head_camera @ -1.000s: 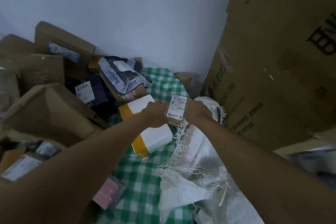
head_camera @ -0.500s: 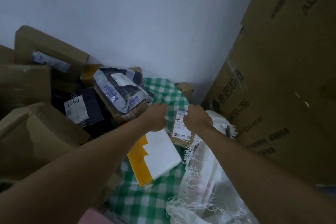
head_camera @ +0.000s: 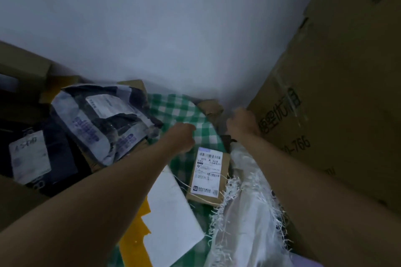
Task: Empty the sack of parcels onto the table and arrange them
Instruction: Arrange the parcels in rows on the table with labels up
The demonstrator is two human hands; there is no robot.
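A small brown parcel with a white barcode label [head_camera: 208, 176] lies flat on the green checked tablecloth [head_camera: 184, 108], free of both hands. My left hand [head_camera: 181, 138] hovers just beyond it over the cloth, fingers loosely curled, holding nothing. My right hand [head_camera: 241, 123] is further right, next to the corner of a big carton, fingers also loosely curled and empty. The frayed white woven sack [head_camera: 245, 212] lies crumpled under my right forearm. A white and yellow parcel [head_camera: 171, 212] rests by my left forearm.
A huge printed carton [head_camera: 338, 93] walls off the right side. A grey-and-black poly mailer [head_camera: 102, 123], a dark labelled bag [head_camera: 36, 158] and brown boxes pile up at left. A small brown box [head_camera: 211, 108] sits in the far corner against the white wall.
Both hands held the labelled brown parcel upright, laid it down on the cloth, then let go and moved forward past it. The view has tilted up.
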